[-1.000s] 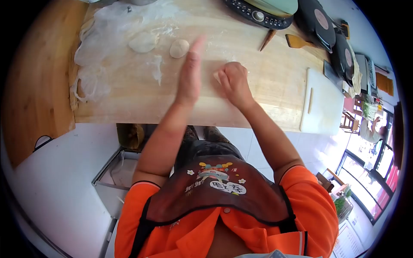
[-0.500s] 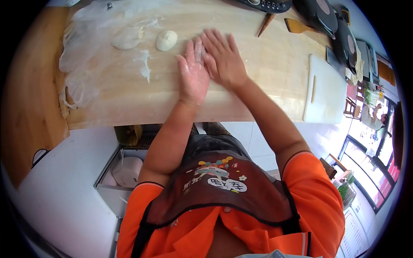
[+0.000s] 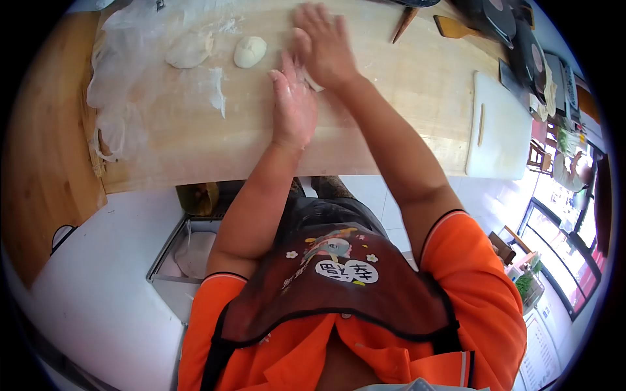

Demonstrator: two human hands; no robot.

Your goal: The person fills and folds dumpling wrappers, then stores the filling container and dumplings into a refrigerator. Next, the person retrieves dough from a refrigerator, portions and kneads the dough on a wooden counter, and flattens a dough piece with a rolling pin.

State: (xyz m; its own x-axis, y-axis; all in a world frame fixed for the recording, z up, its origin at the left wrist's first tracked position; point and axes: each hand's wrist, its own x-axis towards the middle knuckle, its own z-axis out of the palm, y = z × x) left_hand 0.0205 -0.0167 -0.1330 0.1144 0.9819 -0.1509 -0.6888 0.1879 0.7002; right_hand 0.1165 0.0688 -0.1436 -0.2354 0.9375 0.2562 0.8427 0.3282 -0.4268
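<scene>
My left hand rests palm up over the wooden worktop, its fingers extended. Across its fingertips lies my right hand, palm down and slightly blurred, fingers spread. A pale bit of dough shows at the edge between the two hands; most of it is hidden. To the left of the hands sits a round dough ball, and further left a flatter piece of dough on a floury patch.
Crumpled plastic film covers the worktop's left end. At the right are a white cutting board, a wooden spatula, a brown pointed tool and black pans. A person is far off at the right.
The right hand was a fist on the worktop, then opened and came over the left palm; it has now slid forward across the fingertips. The left hand turned palm up.
</scene>
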